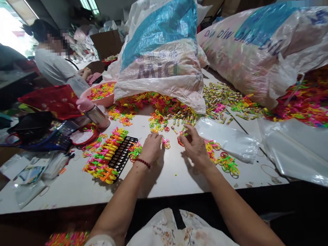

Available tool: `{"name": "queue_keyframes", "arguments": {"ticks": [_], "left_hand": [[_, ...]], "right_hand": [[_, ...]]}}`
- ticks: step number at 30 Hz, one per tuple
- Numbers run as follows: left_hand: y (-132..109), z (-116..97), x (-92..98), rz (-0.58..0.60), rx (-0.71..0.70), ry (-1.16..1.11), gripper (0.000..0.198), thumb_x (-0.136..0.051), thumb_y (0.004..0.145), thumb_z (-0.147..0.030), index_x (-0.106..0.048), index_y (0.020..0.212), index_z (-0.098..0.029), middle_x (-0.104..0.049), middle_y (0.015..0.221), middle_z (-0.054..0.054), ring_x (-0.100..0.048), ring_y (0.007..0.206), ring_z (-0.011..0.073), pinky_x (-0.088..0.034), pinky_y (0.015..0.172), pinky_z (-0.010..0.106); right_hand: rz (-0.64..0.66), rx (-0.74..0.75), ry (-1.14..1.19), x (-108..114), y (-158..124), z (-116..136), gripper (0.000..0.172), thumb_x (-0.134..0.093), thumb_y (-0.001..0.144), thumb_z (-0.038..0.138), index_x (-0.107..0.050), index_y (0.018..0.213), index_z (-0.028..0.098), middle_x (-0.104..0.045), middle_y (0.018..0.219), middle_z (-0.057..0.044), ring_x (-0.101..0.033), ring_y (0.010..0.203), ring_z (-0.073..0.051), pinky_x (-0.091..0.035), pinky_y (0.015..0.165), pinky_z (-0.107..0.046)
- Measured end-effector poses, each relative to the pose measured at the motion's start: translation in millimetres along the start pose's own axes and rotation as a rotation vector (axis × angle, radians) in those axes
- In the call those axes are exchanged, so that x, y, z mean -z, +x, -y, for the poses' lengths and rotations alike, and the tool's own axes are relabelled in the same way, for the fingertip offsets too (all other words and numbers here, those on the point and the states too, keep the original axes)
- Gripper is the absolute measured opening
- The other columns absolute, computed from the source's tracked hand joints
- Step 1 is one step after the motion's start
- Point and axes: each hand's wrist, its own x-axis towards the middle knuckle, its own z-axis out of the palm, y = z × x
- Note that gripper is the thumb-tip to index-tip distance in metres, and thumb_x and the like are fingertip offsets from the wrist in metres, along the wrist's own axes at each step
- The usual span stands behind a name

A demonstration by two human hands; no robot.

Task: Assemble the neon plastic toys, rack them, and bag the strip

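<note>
My left hand [151,148], with a dark red bead bracelet at its wrist, hovers low over the white table, its fingers bent together. What they hold, if anything, is too small to make out. Beside its fingertips lies a small pink plastic piece [166,143]. Opposite it, my right hand [192,145] pinches a small coloured plastic piece [180,139], red and green, between thumb and fingers. To the left stands a black rack [124,153] with rows of yellow, green, pink and orange plastic pieces [107,158]. Loose plastic rings and pieces [157,121] lie beyond my hands.
A large white and blue sack [160,47] spills colourful pieces at the back; another sack [239,50] lies right. Clear plastic bags [230,140] rest on the right side. A pink-lidded bottle [94,113] and pink basin [108,99] stand left. A person [55,66] sits behind them.
</note>
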Motion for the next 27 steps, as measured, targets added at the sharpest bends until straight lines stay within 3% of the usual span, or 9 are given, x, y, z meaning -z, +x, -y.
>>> {"name": "queue_keyframes", "arguments": {"ticks": [2,5,7,10,13,16,19,23,27], "left_hand": [[21,3,-6.6,0.074,-0.051,-0.041,0.032,-0.065,0.069,-0.006,-0.065,0.097,-0.021,-0.064,0.102,0.009,-0.053,0.102,0.0253,-0.043,0.092,0.04],[42,6,-16.8,0.17,-0.041,-0.079,0.017,-0.07,0.064,-0.008,-0.063,0.073,-0.02,-0.059,0.08,0.006,-0.055,0.084,0.023,-0.045,0.083,0.037],[48,6,-20.1,0.179,-0.02,-0.081,0.015,-0.072,0.064,-0.012,-0.06,0.066,-0.02,-0.055,0.076,0.005,-0.052,0.076,0.0213,-0.045,0.077,0.035],[45,0,-16.8,0.151,0.008,-0.088,0.012,-0.069,0.07,-0.018,-0.058,0.066,-0.019,-0.054,0.078,0.005,-0.05,0.071,0.0191,-0.045,0.072,0.034],[30,-12,-4.9,0.041,-0.02,-0.196,0.007,-0.063,0.077,-0.017,-0.061,0.071,-0.02,-0.059,0.083,0.005,-0.054,0.082,0.0202,-0.046,0.08,0.035],[4,-24,9.2,-0.071,-0.099,-0.389,0.007,-0.06,0.082,-0.018,-0.066,0.08,-0.02,-0.061,0.101,0.007,-0.056,0.101,0.0202,-0.046,0.091,0.036],[-25,-33,17.9,-0.13,-0.103,-0.511,0.01,-0.059,0.085,-0.022,-0.069,0.086,-0.021,-0.055,0.113,0.009,-0.055,0.106,0.0192,-0.05,0.089,0.035],[-58,-41,16.7,-0.17,-0.098,-0.536,0.014,-0.059,0.087,-0.026,-0.073,0.089,-0.022,-0.054,0.111,0.01,-0.057,0.096,0.017,-0.053,0.082,0.033],[-77,-46,8.2,-0.219,-0.111,-0.587,0.015,-0.059,0.088,-0.025,-0.074,0.09,-0.024,-0.056,0.103,0.008,-0.058,0.095,0.0169,-0.052,0.083,0.033]], "right_hand": [[0.078,-0.187,0.192,10,-23,-1,0.03,-0.065,0.082,0.041,-0.063,0.102,0.019,-0.067,0.079,-0.004,-0.064,0.068,-0.017,-0.051,0.065,-0.031],[0.155,-0.462,0.37,20,-57,-3,0.037,-0.077,0.068,0.047,-0.061,0.083,0.018,-0.066,0.07,-0.002,-0.065,0.063,-0.017,-0.051,0.057,-0.028],[0.196,-0.547,0.454,23,-74,-3,0.042,-0.077,0.066,0.052,-0.058,0.08,0.018,-0.065,0.068,-0.001,-0.065,0.06,-0.016,-0.051,0.055,-0.027],[0.22,-0.549,0.503,26,-87,-4,0.045,-0.068,0.073,0.06,-0.059,0.084,0.018,-0.06,0.065,0.002,-0.058,0.05,-0.01,-0.047,0.048,-0.024],[0.17,-0.518,0.518,28,-87,-5,0.049,-0.064,0.075,0.063,-0.063,0.092,0.017,-0.056,0.065,0.004,-0.049,0.047,-0.007,-0.04,0.044,-0.021],[0.137,-0.51,0.57,29,-81,-2,0.046,-0.067,0.075,0.06,-0.064,0.093,0.017,-0.048,0.059,0.007,-0.042,0.047,-0.006,-0.034,0.044,-0.021],[0.155,-0.548,0.664,26,-77,6,0.041,-0.072,0.073,0.056,-0.061,0.083,0.018,-0.037,0.054,0.01,-0.033,0.044,-0.005,-0.026,0.041,-0.02],[0.329,-0.651,0.834,16,-81,18,0.042,-0.077,0.068,0.053,-0.055,0.07,0.017,-0.03,0.052,0.011,-0.021,0.041,-0.003,-0.015,0.039,-0.02],[0.47,-0.691,0.904,4,-91,25,0.038,-0.081,0.065,0.045,-0.058,0.072,0.016,-0.037,0.054,0.011,-0.019,0.041,-0.001,-0.013,0.038,-0.019]]}}
